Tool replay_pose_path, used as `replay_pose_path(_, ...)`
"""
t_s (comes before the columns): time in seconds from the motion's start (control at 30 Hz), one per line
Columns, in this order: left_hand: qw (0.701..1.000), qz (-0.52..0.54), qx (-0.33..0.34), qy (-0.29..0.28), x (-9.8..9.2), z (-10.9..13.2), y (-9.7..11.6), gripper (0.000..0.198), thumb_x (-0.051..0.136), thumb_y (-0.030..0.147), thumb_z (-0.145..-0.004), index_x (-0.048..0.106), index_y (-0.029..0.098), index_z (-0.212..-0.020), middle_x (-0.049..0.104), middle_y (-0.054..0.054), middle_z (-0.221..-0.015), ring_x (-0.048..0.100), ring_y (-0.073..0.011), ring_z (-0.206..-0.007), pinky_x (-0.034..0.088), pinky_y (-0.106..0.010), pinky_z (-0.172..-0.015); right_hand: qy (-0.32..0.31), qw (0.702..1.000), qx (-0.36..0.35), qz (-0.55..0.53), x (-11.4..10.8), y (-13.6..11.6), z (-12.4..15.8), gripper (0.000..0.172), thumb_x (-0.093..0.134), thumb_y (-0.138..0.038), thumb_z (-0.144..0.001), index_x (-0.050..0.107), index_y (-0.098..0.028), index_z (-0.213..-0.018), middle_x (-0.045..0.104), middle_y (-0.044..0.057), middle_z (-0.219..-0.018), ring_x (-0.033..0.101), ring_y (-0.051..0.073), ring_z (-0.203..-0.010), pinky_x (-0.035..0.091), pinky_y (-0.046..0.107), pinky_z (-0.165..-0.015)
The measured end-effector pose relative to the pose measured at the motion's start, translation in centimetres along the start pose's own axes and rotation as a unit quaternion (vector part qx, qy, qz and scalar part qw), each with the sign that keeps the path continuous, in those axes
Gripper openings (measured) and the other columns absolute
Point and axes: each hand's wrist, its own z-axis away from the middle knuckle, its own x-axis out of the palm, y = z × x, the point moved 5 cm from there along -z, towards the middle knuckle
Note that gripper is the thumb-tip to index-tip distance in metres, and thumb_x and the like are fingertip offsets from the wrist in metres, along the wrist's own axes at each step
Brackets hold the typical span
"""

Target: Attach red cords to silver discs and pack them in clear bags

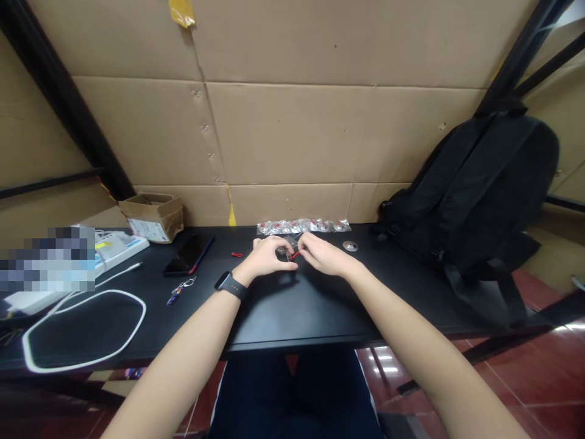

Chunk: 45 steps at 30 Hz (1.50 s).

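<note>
My left hand (267,256), with a dark watch on its wrist, curls its thumb and fingers round a small round metal disc (283,250), partly hidden by the fingers. Close beside it, my right hand (322,253) is closed in a pinch on a thin red cord (295,255), which reaches to the disc's edge. Whether the cord passes through the disc cannot be made out. A second loop of red cord (236,255) lies left of my left hand. Another round metal disc (350,246) rests flat to the right of my right hand.
Behind my hands, several discs in clear plastic packets (304,226) form a row along the cardboard wall (283,134). To the left are a phone (188,255), a keychain (180,291), a small cardboard box (155,217) and a white cable (137,332). A black backpack (484,183) stands right.
</note>
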Motion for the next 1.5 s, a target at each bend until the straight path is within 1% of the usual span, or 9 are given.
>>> replay_pose_path(0.23, 0.999, -0.022, 0.025, -0.029, 0.5, 0.2, 0.3, 0.039, 0.077, 0.047, -0.072, 0.073, 0.030, -0.107, 0.073, -0.006, -0.109, 0.052, -0.0325, -0.122, 0.033, -0.043, -0.104, 0.003, 1.000, -0.016, -0.015, -0.5, 1.6, 0.0, 0.006, 0.048, -0.020, -0.095, 0.053, -0.021, -0.092, 0.059, 0.005, -0.092, 0.056, 0.018, -0.080, 0.047, 0.031, -0.076)
replay_pose_path(0.37, 0.997, -0.079, -0.007, -0.009, -1.7, 0.4, -1.5, 0.047, 0.073, 0.040, -0.076, 0.066, 0.033, -0.122, 0.066, -0.006, -0.126, 0.050, -0.0335, -0.122, 0.034, -0.045, -0.103, -0.004, 1.000, 0.015, 0.021, -0.9, 3.2, 0.4, 0.008, 0.051, -0.017, -0.092, 0.056, -0.020, -0.088, 0.059, 0.004, -0.090, 0.056, 0.017, -0.077, 0.046, 0.030, -0.075)
replay_pose_path(0.53, 0.970, -0.200, -0.140, 0.010, -6.3, 1.8, -6.8, 0.045, 0.070, 0.022, -0.068, 0.063, 0.029, -0.111, 0.067, -0.007, -0.120, 0.053, -0.0324, -0.111, 0.038, -0.045, -0.094, 0.020, 0.996, 0.070, 0.050, -2.4, 5.8, 0.9, 0.011, 0.053, -0.019, -0.090, 0.061, -0.018, -0.083, 0.062, 0.005, -0.086, 0.058, 0.017, -0.075, 0.046, 0.029, -0.072)
replay_pose_path(0.7, 0.936, -0.225, -0.264, -0.063, -7.4, 3.5, -11.5, 0.038, 0.078, 0.033, -0.060, 0.072, 0.033, -0.097, 0.072, -0.007, -0.110, 0.053, -0.0374, -0.108, 0.037, -0.051, -0.092, 0.083, 0.979, 0.165, 0.088, -5.0, 10.4, 2.5, 0.020, 0.055, -0.015, -0.084, 0.068, -0.017, -0.099, 0.068, 0.008, -0.094, 0.062, 0.019, -0.080, 0.048, 0.030, -0.077)
replay_pose_path(0.93, 0.929, -0.233, -0.284, -0.052, -7.1, 3.6, -12.9, 0.012, 0.077, 0.039, -0.062, 0.076, 0.031, -0.070, 0.075, -0.008, -0.086, 0.056, -0.0373, -0.102, 0.035, -0.054, -0.092, -0.043, 0.954, 0.287, 0.080, -4.7, 16.5, 6.2, 0.054, 0.076, -0.020, -0.068, 0.068, -0.017, -0.121, 0.067, 0.013, -0.125, 0.066, 0.028, -0.108, 0.049, 0.035, -0.097)
replay_pose_path(1.07, 0.940, -0.226, -0.250, -0.049, -6.6, 3.0, -11.6, 0.008, 0.070, 0.036, -0.071, 0.074, 0.029, -0.072, 0.076, -0.006, -0.087, 0.058, -0.0354, -0.105, 0.033, -0.052, -0.095, -0.047, 0.951, 0.300, 0.047, -4.2, 17.1, 6.5, 0.051, 0.078, -0.024, -0.070, 0.069, -0.018, -0.120, 0.071, 0.011, -0.118, 0.068, 0.026, -0.103, 0.051, 0.034, -0.094)
replay_pose_path(1.2, 0.973, -0.159, -0.167, 0.027, -6.3, 1.8, -7.8, 0.011, 0.064, 0.036, -0.081, 0.070, 0.027, -0.085, 0.076, -0.003, -0.095, 0.066, -0.0282, -0.096, 0.035, -0.045, -0.095, -0.035, 0.947, 0.313, 0.064, -4.1, 17.1, 6.3, 0.040, 0.079, -0.022, -0.069, 0.073, -0.019, -0.108, 0.074, 0.007, -0.100, 0.070, 0.020, -0.084, 0.052, 0.029, -0.080)
replay_pose_path(1.33, 0.993, -0.062, -0.062, 0.081, -5.3, 0.7, -3.4, 0.016, 0.064, 0.040, -0.084, 0.071, 0.025, -0.088, 0.076, -0.002, -0.095, 0.068, -0.0230, -0.092, 0.042, -0.034, -0.089, -0.030, 0.944, 0.320, 0.075, -4.2, 16.8, 6.1, 0.030, 0.079, -0.019, -0.067, 0.074, -0.019, -0.097, 0.073, 0.006, -0.093, 0.068, 0.017, -0.081, 0.050, 0.025, -0.075)
replay_pose_path(1.5, 0.995, 0.012, 0.003, 0.103, -3.5, 0.3, -0.2, 0.015, 0.068, 0.037, -0.083, 0.073, 0.023, -0.085, 0.076, -0.002, -0.089, 0.069, -0.0205, -0.088, 0.047, -0.030, -0.086, 0.000, 0.950, 0.297, 0.100, -4.8, 16.2, 5.9, 0.038, 0.081, -0.017, -0.060, 0.073, -0.019, -0.098, 0.069, 0.006, -0.096, 0.063, 0.018, -0.081, 0.049, 0.026, -0.075)
